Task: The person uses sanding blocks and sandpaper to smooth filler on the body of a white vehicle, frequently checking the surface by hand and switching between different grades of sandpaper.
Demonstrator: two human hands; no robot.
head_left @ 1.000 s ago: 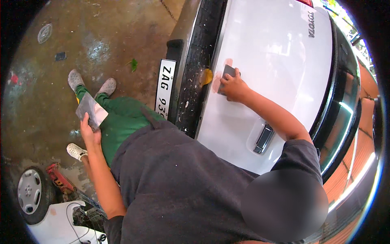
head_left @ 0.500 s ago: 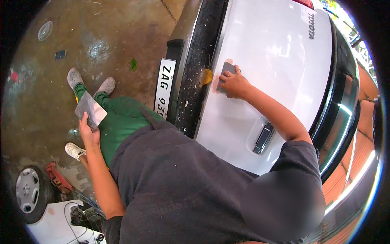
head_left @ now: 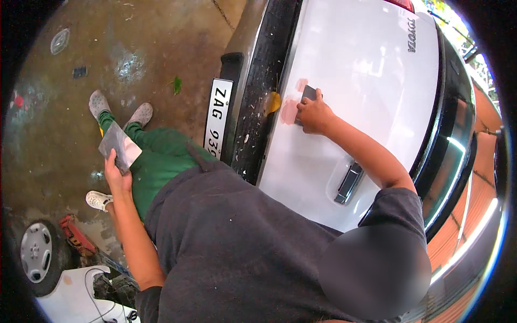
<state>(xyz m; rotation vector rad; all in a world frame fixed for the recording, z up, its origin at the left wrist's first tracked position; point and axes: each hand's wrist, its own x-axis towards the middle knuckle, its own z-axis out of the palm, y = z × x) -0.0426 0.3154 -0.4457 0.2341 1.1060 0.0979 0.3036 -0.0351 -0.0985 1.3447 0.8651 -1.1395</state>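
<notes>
Against the white tailgate, my right hand grips a dark grey flat rectangular piece. Its fingers bend over the piece, which partly hides beneath them. Two pinkish smeared patches show on the paint just left of that hand. Over at the left, my left hand pinches a thin grey rectangular sheet by its lower edge. A paler strip lies along the sheet's right side. This hand is above the wet floor, in front of green trousers, well apart from the vehicle.
A yellow leaf lies on the black bumper top. The door handle sits below my right forearm. At lower left are a wheel, a red jack-like tool and a white panel with cables.
My right hand has slid a little to the right and down across the tailgate with the grey piece, uncovering more of the pinkish patches. My left hand stays nearly still.
</notes>
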